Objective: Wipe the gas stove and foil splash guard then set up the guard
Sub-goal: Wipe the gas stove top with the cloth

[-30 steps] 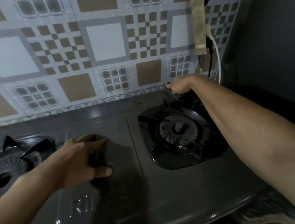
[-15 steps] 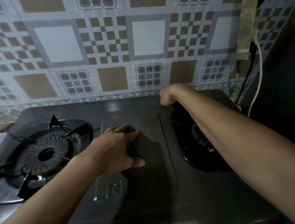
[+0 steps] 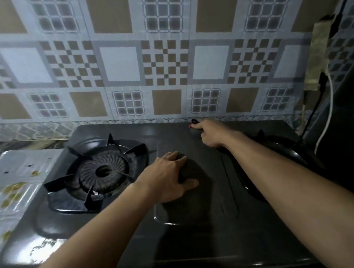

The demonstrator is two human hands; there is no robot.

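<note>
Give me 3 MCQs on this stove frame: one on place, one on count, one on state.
1. Where does the left hand rest?
A. on the stove's centre panel
B. on the wall tiles
C. on the foil sheet

2. How many pan-support prongs show on the left burner?
A. two
B. five
C. eight

3. What state is the left burner in?
A. lit
B. unlit
C. covered by a pot

Key: 1 A, the hand lies flat on the gas stove between the burners, palm down. 2 B, five prongs ring the burner head. 3 B, no flame shows and nothing sits on it.
</note>
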